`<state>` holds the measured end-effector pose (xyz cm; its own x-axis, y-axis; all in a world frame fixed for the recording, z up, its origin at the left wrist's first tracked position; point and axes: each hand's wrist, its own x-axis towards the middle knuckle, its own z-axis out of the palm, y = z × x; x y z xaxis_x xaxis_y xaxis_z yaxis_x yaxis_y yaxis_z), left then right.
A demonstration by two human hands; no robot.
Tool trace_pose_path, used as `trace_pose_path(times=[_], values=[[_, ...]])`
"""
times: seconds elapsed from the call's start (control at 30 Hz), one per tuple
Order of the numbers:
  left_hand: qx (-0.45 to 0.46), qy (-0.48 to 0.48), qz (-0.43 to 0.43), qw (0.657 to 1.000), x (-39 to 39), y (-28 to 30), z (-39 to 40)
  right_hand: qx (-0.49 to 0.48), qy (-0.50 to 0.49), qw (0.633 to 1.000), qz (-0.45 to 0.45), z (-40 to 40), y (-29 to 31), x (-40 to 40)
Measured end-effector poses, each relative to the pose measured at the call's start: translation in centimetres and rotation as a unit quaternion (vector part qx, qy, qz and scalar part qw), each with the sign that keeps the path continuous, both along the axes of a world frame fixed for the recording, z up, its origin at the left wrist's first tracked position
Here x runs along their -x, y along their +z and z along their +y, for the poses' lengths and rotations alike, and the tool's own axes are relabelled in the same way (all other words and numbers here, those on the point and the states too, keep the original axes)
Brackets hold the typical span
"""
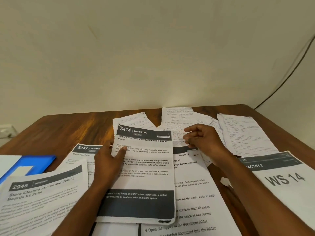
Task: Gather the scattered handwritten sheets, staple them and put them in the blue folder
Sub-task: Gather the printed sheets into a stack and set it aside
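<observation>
Several handwritten sheets lie fanned at the back of the wooden table (71,126): one at centre back (136,120), one behind my right hand (177,120), one at the right (245,133). My left hand (109,160) holds the left edge of a printed sheet headed 3414 (144,167), thumb on top. My right hand (202,138) hovers over the handwritten sheets with its fingers curled, and I cannot tell whether it pinches a sheet's edge. The blue folder (34,163) lies at the left, partly under printed sheets.
Printed sheets cover the near table: 2946 Kitchen (42,201) at front left, 2747 (81,150) behind it, 3649 (192,193) in the middle, WS 14 (283,179) at right. A dark cable (289,74) runs down the wall. A white socket (6,131) sits far left.
</observation>
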<state>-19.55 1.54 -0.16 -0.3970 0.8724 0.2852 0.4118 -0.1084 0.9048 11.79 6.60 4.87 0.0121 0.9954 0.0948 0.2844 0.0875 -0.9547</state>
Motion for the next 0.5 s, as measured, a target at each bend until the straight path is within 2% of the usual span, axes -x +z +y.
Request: trace_pose_path(times=[0.33,0.5], values=[[0.011,0.002,0.025,1.000,-0.1,-0.4,0.1,0.022,-0.025,0.983,-0.182,0.4,-0.4,-4.0],[0.005,-0.002,0.044,0.999,-0.1,-0.4,0.1,0.063,-0.021,0.973,-0.222,0.3,-0.4,-3.9]])
